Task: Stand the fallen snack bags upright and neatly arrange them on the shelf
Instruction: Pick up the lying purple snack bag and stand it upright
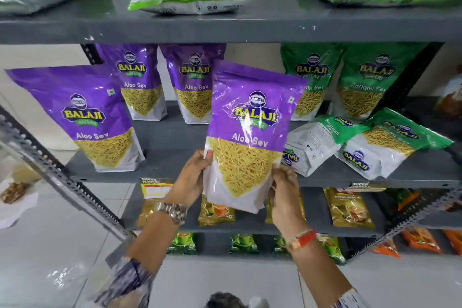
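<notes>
Glossy purple Aloo Sev snack bag [250, 132] — upright, yellow sev showing — pinched at its white base by left hand [192, 177] at nine o'clock, right hand [283, 190] at three.

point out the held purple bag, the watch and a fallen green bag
held purple bag [252, 117], head view, on its logo
watch [175, 211], head view, on its dial
fallen green bag [390, 142], head view, on its front panel

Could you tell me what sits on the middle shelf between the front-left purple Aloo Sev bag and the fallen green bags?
In the head view, that stretch of shelf is bare; only the purple bag held in both hands hangs before it.
</notes>
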The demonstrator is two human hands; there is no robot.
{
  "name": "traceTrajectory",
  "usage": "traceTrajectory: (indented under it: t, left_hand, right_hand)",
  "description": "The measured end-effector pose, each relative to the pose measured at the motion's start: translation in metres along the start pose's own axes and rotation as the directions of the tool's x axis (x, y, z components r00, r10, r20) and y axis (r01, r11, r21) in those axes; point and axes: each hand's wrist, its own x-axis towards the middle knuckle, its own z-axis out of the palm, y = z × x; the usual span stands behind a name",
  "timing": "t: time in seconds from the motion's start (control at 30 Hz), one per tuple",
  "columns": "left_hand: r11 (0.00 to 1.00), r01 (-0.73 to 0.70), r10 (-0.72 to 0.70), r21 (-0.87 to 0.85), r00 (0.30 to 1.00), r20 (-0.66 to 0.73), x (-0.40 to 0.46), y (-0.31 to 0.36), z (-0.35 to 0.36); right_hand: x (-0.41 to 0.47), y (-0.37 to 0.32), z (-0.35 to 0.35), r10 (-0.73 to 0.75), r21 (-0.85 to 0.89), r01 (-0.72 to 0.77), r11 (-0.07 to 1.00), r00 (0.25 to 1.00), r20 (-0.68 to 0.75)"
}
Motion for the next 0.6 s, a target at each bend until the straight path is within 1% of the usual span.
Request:
traceTrajectory:
  t: [0.2,0.33,0.4,0.5,0.6]
  left_hand:
    - [0.991,-0.098,0.101,-0.086,0.994,0.032,-0.062,-0.003,0.023]
    - [0.98,-0.168,0.17,-0.105,0.985,0.005,-0.075,-0.009,0.022]
    - [0.978,-0.195,0.193,-0.073,0.981,-0.028,-0.075,-0.011,0.016]
    - [0.98,-0.201,0.2,0.002,0.973,-0.116,-0.063,-0.012,0.002]
    - [0.974,-0.213,0.223,0.072,0.951,-0.212,-0.046,-0.006,-0.011]
  right_hand:
    - [-0.037,-0.02,-0.026,-0.115,-0.053,0.122,0.991,0.987,0.116]
    - [-0.046,-0.019,-0.035,-0.14,-0.071,0.157,0.985,0.97,0.196]
    - [-0.043,-0.013,-0.035,-0.138,-0.105,0.164,0.981,0.966,0.217]
    - [-0.028,0.002,-0.027,-0.123,-0.135,0.157,0.978,0.966,0.229]
    - [-0.009,0.014,-0.006,-0.103,-0.15,0.15,0.977,0.954,0.282]
